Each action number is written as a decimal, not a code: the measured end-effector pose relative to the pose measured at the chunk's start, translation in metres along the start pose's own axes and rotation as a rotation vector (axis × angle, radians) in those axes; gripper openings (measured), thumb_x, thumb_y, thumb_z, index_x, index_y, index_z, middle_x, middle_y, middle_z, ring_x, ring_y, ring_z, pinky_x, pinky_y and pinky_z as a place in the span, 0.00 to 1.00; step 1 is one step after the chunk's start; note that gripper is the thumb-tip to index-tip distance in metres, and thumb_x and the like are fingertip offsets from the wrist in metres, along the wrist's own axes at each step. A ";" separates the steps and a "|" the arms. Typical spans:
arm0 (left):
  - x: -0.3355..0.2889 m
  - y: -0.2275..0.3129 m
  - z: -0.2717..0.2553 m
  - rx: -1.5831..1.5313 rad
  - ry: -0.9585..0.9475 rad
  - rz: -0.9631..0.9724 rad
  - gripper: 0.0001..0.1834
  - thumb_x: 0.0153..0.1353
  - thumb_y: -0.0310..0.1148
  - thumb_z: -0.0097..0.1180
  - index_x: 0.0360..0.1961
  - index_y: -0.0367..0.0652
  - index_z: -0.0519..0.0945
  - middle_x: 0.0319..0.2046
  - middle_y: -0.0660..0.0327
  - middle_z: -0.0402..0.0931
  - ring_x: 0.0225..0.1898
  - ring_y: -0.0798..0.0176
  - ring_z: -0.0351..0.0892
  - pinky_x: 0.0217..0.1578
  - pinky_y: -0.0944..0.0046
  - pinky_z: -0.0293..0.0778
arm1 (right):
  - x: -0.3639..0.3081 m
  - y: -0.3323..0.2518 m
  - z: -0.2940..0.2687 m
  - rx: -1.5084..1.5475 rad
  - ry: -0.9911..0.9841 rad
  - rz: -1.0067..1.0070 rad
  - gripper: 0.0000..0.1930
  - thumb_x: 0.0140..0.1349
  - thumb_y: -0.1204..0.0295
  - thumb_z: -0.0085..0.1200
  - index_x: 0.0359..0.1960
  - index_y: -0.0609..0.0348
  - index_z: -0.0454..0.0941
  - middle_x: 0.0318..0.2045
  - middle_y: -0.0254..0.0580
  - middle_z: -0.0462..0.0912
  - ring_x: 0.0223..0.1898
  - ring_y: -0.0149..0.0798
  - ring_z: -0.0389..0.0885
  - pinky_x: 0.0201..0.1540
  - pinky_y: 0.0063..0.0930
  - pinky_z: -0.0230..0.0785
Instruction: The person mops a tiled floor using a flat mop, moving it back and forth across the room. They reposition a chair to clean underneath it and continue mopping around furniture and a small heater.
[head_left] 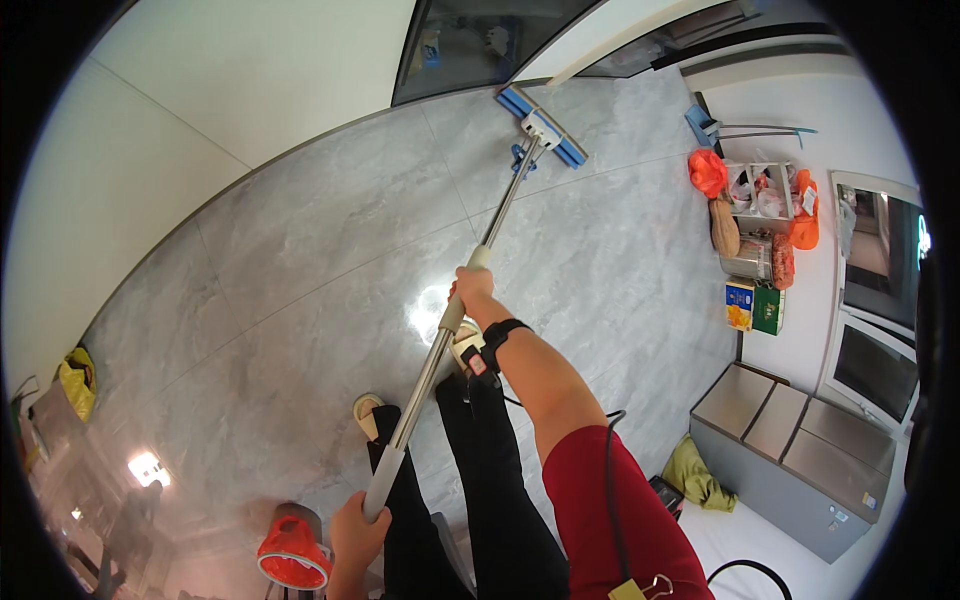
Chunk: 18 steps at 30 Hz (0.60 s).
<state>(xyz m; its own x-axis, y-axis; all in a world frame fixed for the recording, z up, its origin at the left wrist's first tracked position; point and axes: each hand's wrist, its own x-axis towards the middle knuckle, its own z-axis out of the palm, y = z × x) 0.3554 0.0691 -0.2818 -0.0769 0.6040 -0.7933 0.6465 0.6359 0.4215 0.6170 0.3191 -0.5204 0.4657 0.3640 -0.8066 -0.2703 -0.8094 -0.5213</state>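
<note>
A sponge mop (430, 365) runs diagonally across the view on a long metal pole with pale grips. Its blue-and-white head (541, 127) rests on the grey tiled floor near the far wall's base. My left hand (358, 530) is wrapped round the pole's near end, low in the picture. Farther up, my right hand (472, 287) closes on the pale grip at mid-pole; a black band circles that wrist. Both hands are closed, and the pole slants away from me. My feet in light slippers stand beneath the pole.
Along the right stand a blue dustpan (702, 126), a rack (757, 190) with bags, boxes (754, 306) and a grey refrigerator (795, 455) beside a green cloth bag (697, 476). Near my left hand is a red-lined bin (295, 552). A yellow bag (77, 383) sits far left.
</note>
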 end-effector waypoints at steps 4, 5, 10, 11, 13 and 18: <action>-0.018 -0.043 -0.012 0.026 -0.027 -0.068 0.15 0.44 0.38 0.57 0.30 0.38 0.75 0.23 0.48 0.75 0.28 0.44 0.76 0.30 0.52 0.70 | -0.029 0.037 0.019 -0.055 -0.004 -0.011 0.07 0.52 0.76 0.48 0.23 0.69 0.66 0.12 0.45 0.69 0.11 0.42 0.71 0.11 0.38 0.68; -0.023 -0.055 -0.015 0.043 -0.020 -0.083 0.15 0.44 0.38 0.57 0.30 0.38 0.75 0.23 0.48 0.76 0.28 0.44 0.76 0.30 0.52 0.70 | -0.037 0.046 0.025 -0.078 0.016 -0.002 0.07 0.52 0.76 0.49 0.23 0.69 0.66 0.12 0.45 0.69 0.11 0.42 0.71 0.11 0.38 0.68; -0.083 -0.144 -0.037 -0.056 0.046 -0.179 0.14 0.41 0.35 0.59 0.28 0.37 0.77 0.22 0.49 0.75 0.27 0.45 0.76 0.29 0.53 0.69 | -0.098 0.115 0.052 0.123 -0.200 0.180 0.10 0.55 0.73 0.49 0.23 0.67 0.64 0.11 0.45 0.67 0.09 0.43 0.69 0.11 0.40 0.65; -0.100 -0.165 -0.041 -0.050 0.068 -0.199 0.14 0.41 0.35 0.59 0.28 0.37 0.77 0.22 0.49 0.75 0.27 0.45 0.76 0.29 0.53 0.70 | -0.113 0.132 0.060 0.225 -0.214 0.296 0.10 0.56 0.72 0.49 0.23 0.67 0.65 0.11 0.46 0.68 0.09 0.43 0.68 0.12 0.41 0.63; -0.143 -0.205 -0.054 0.009 0.078 -0.297 0.16 0.41 0.37 0.60 0.29 0.36 0.77 0.22 0.48 0.76 0.27 0.45 0.76 0.29 0.53 0.70 | -0.151 0.172 0.077 0.225 -0.382 0.421 0.14 0.57 0.64 0.47 0.19 0.61 0.69 0.12 0.44 0.71 0.10 0.42 0.68 0.16 0.35 0.62; -0.278 -0.276 -0.108 0.296 0.057 -0.564 0.19 0.42 0.41 0.62 0.29 0.35 0.78 0.23 0.47 0.76 0.27 0.45 0.76 0.29 0.53 0.71 | -0.278 0.229 0.091 0.187 -0.701 0.648 0.09 0.50 0.69 0.51 0.19 0.62 0.70 0.15 0.44 0.73 0.17 0.41 0.74 0.23 0.34 0.70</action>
<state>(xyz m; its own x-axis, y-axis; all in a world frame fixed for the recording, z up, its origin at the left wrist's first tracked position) 0.1166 -0.2227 -0.1302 -0.5014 0.2453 -0.8297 0.6767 0.7087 -0.1994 0.3490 0.0743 -0.4408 -0.4117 0.1143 -0.9041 -0.4555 -0.8851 0.0956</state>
